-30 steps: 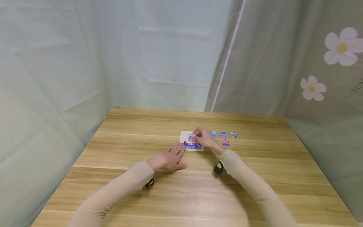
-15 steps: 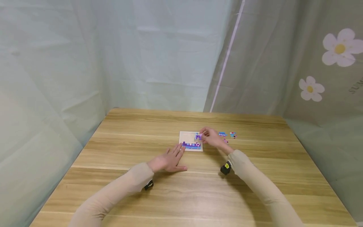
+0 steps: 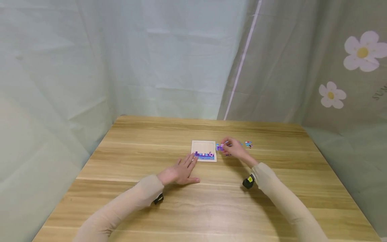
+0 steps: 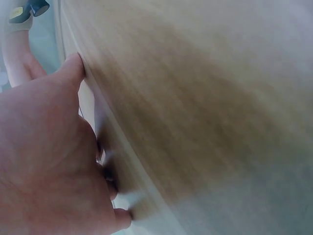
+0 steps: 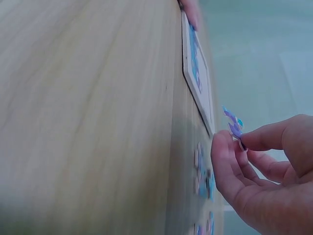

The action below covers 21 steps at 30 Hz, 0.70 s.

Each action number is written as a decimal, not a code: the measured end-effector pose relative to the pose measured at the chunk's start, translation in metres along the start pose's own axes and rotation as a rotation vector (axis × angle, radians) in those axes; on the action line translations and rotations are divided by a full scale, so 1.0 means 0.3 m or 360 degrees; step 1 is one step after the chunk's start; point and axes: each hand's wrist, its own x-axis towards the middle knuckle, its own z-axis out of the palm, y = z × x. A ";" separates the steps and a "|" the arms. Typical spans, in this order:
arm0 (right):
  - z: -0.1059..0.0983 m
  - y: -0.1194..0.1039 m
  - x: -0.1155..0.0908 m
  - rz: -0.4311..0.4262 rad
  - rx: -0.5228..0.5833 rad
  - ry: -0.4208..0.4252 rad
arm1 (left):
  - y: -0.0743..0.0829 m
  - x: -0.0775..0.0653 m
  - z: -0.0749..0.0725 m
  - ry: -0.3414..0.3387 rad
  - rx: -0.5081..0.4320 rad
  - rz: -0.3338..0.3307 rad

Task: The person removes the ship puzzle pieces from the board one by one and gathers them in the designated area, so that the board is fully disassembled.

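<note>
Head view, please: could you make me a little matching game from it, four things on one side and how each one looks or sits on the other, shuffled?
1. Left hand
2. Right hand
3. Puzzle tray
4. Flower prints

A. Filled along its near side, bare toward the far side
B. Pinching a puzzle piece between thumb and fingers
C. Pale petals around yellow centres, on the curtain
D. Fingers spread, reaching the tray's near left corner

Pairs: 1-D, 2-B, 3-A, 4-C
</note>
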 end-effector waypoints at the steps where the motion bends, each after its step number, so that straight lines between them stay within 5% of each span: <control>1: -0.008 0.005 -0.004 0.0007 0.0012 0.0013 | 0.001 -0.001 0.001 0.0003 -0.0006 0.0001; 21: -0.145 0.086 -0.068 0.0043 0.0091 0.0152 | 0.023 -0.009 -0.005 0.0031 0.0029 -0.0029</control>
